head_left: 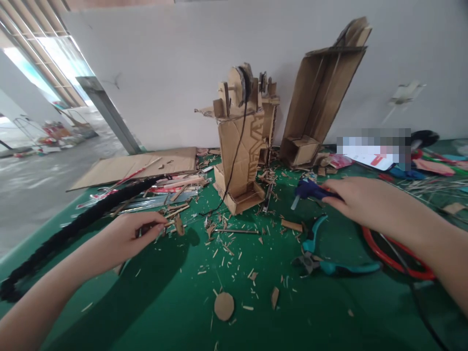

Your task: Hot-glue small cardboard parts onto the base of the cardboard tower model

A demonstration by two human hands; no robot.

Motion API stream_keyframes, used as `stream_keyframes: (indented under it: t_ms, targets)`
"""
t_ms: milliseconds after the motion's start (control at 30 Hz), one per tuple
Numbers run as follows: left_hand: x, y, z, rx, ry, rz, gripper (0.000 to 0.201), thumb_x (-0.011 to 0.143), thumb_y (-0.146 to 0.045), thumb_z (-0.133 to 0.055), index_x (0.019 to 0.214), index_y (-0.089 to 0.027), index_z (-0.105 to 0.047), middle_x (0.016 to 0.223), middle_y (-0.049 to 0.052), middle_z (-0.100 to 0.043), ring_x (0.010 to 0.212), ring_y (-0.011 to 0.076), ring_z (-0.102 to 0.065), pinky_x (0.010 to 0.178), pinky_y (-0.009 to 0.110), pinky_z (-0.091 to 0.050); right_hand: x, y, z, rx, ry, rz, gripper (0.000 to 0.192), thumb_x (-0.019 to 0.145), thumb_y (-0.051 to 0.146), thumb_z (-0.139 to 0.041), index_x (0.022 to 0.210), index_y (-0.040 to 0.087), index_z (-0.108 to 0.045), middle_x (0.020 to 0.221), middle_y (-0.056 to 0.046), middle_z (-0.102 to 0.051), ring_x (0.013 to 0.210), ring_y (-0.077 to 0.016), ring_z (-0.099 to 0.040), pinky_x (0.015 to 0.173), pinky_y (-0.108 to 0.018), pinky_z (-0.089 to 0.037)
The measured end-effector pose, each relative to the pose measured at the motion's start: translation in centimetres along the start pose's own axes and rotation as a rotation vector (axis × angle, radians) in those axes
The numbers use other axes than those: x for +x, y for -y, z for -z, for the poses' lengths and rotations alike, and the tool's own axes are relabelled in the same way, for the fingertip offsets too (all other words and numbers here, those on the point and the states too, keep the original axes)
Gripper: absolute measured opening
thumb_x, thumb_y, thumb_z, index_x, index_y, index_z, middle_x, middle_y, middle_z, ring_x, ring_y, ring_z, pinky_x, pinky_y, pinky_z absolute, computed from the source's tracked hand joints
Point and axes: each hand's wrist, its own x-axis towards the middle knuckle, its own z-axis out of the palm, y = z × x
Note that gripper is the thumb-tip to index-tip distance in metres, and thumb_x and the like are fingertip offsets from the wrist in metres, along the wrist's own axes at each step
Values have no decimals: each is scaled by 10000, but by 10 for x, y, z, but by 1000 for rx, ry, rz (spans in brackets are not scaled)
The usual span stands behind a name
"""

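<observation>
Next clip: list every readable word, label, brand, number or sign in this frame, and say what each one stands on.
None can be read.
White sheet at the back of the green table: red mark, partly pixelated, unreadable.
Red-and-white packets beside the flat cardboard sheet: print too small and blurred.
Cardboard model, blue-handled tool under the right hand, teal pliers: no visible text.

right hand (356, 197) gripping glue gun (310, 190), left hand (133, 234) pinching stick (171, 223)
</observation>
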Motion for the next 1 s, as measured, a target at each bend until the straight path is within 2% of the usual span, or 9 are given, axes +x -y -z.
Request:
stream_keyframes:
  t_ms: [100, 267, 400, 500, 600, 667, 800, 900, 1000]
  targets:
    - [-1, -3, 0, -13, -6, -7, 293, 882, -319, -324, 917, -192, -586, 712, -31, -597, 596, 93, -469, 577, 180, -329, 3, -3, -7, -158, 101, -72, 242, 809, 322, -465, 916, 159, -607, 708, -122, -638, 603, -274, -600, 510, -354, -385]
    - [-2, -3, -2, -20, 1, 21, 305, 878, -334, -329, 960, -191, -585, 763, -18, -625, 610, 102, -498, 584, 190, -339, 3, 12, -13, -213, 199, -205, 271, 823, 308, -436, 992, 158, -585, 798, -149, -658, 669, -325, -627, 469, -354, -394]
    - [-2, 0, -2, -20, -5, 19, 312, 878, -343, -325, 959, -195, -588, 771, -17, -636, 617, 105, -509, 586, 189, -344, 6, 24, -4, -252, 154, -240, 294, 831, 349, -424, 966, 152, -595, 799, -153, -656, 728, -357, -625, 491, -386, -421]
    - [-2, -1, -1, -16, 2, 3, 312, 873, -349, -333, 955, -196, -593, 803, -11, -642, 638, 109, -519, 598, 190, -353, 12, 38, 4, -123, 78, -149, 374, 847, 389, -389, 1049, 138, -580, 869, -157, -656, 757, -321, -627, 531, -384, -443]
    - [-1, -3, -1, -14, 14, -3, 323, 866, -358, -341, 970, -194, -599, 830, -4, -645, 649, 115, -528, 600, 195, -358, 20, 60, 8, 101, 73, 19, 492, 852, 428, -382, 1268, 173, -448, 976, -131, -651, 755, -257, -629, 559, -350, -459]
    - [-1, -1, -3, -7, 10, -10, 332, 861, -366, -346, 970, -191, -606, 831, 1, -646, 649, 120, -530, 596, 202, -359, 24, 76, 6, 140, 32, 107, 484, 860, 391, -391, 1312, 219, -408, 1037, -114, -637, 761, -232, -626, 568, -332, -457]
    - [2, 12, -10, 11, -5, -33, 338, 855, -380, -351, 953, -202, -621, 826, 10, -648, 652, 126, -532, 592, 212, -363, 34, 100, -3, 54, -107, 260, 398, 879, 276, -401, 1270, 236, -460, 1114, -85, -605, 852, -216, -598, 635, -323, -454]
    - [4, 18, -13, 18, -5, -38, 334, 854, -389, -361, 966, -212, -621, 816, 8, -649, 617, 117, -518, 563, 208, -351, 39, 106, -9, -48, -168, 282, 305, 890, 221, -389, 1148, 198, -550, 1006, -78, -629, 849, -213, -585, 669, -329, -437]
    - [2, 12, -11, 6, -7, -37, 319, 863, -372, -359, 959, -211, -618, 800, -1, -646, 603, 107, -507, 562, 202, -344, 40, 106, -13, -73, -176, 283, 259, 894, 195, -382, 1058, 178, -581, 934, -69, -633, 828, -203, -582, 667, -322, -422]
